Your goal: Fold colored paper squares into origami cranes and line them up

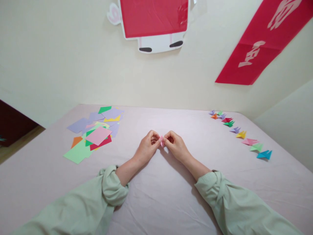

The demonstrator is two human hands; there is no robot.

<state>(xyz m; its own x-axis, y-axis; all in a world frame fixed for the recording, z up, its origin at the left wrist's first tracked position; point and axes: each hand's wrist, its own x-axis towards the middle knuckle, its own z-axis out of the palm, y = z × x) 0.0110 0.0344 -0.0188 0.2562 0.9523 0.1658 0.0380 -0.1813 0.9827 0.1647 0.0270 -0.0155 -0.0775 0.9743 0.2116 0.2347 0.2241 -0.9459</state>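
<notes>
My left hand (147,146) and my right hand (175,145) meet at the middle of the table, fingers curled. Together they pinch a small folded pink paper (161,140) between their fingertips. Most of that paper is hidden by my fingers. Both forearms, in rolled-up pale green sleeves, rest on the pinkish table cloth (156,195).
A loose pile of coloured paper squares (95,133) lies at the left. A curved row of several small folded paper figures (241,133) runs along the right side. Behind the table is a cream wall with a red banner (264,39) and a red-and-white decoration (154,23).
</notes>
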